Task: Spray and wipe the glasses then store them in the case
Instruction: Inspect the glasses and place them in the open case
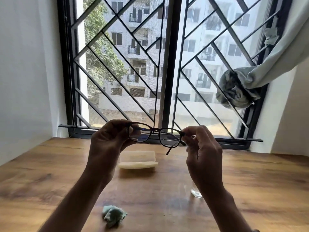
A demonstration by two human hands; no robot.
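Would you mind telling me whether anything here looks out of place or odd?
Only the curtain: its end is knotted into a bundle and hangs against the window at right. On the table, the cloth lies crumpled; nothing is spilled.

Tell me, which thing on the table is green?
The crumpled cloth, nearest you. The case is cream, the bottle clear.

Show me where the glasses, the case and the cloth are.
glasses (155, 130): head view, bridge of the frame.
case (138, 165): head view, front rim.
cloth (113, 216): head view, crumpled middle.
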